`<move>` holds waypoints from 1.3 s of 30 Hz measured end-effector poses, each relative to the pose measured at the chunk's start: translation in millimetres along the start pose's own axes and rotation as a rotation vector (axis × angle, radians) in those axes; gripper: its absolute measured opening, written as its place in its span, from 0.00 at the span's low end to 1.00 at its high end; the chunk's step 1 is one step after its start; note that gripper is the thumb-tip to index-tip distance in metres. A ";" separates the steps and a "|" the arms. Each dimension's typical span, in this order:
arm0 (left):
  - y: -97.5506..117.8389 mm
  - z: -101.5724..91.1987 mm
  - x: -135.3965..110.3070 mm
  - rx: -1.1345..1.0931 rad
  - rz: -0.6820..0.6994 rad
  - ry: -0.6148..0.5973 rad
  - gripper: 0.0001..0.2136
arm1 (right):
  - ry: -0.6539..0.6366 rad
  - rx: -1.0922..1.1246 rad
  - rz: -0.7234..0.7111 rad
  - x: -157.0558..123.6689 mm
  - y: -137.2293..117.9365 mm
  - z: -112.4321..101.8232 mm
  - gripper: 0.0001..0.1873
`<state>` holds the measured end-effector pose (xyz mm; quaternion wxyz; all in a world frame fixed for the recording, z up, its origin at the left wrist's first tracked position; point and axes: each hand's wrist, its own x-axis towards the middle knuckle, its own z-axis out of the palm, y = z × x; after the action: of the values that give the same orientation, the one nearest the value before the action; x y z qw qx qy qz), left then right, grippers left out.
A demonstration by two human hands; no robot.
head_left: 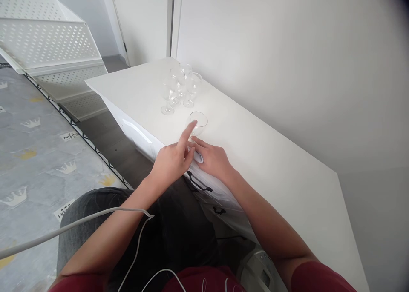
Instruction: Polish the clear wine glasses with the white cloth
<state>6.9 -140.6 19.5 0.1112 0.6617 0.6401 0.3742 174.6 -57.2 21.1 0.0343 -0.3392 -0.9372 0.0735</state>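
A clear stemmed glass (198, 121) stands near the front edge of the white tabletop (255, 156). My left hand (172, 160) reaches to it with the index finger stretched out, its tip at the bowl, while the other fingers curl in. At the foot of the same glass, my right hand (212, 158) has its fingers closed low around the stem area. A small white piece, perhaps cloth or paper (198, 156), shows between the two hands; which hand bears it is unclear. The stem and base are mostly hidden by fingers.
Several clear stemmed glasses (182, 85) stand clustered farther back on the tabletop. Black handles (200, 182) stick out from the drawers below the front edge. A mattress (41, 156) and a perforated white rack (51, 41) are left. A pale cable (79, 219) crosses my left forearm.
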 end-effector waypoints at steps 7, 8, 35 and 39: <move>-8.2 -11.3 4.3 -0.088 -0.067 0.092 0.34 | -0.004 -0.108 0.388 9.1 46.2 -2.6 0.34; -10.7 -13.6 5.7 -0.082 -0.081 0.100 0.33 | 0.002 -0.116 0.455 9.4 57.8 -4.1 0.34; -104.3 -17.5 77.0 -1.152 -0.361 0.221 0.29 | 0.092 -0.120 0.958 -0.4 69.3 -10.7 0.36; -103.1 -16.4 81.5 -1.228 -0.340 0.175 0.31 | 0.133 -0.105 0.766 -4.7 39.4 -3.9 0.25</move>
<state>-90.4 -54.1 -5.0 0.4749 0.3340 0.4119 0.7023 203.5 -29.8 18.5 0.0473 -0.6697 -0.7411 0.0108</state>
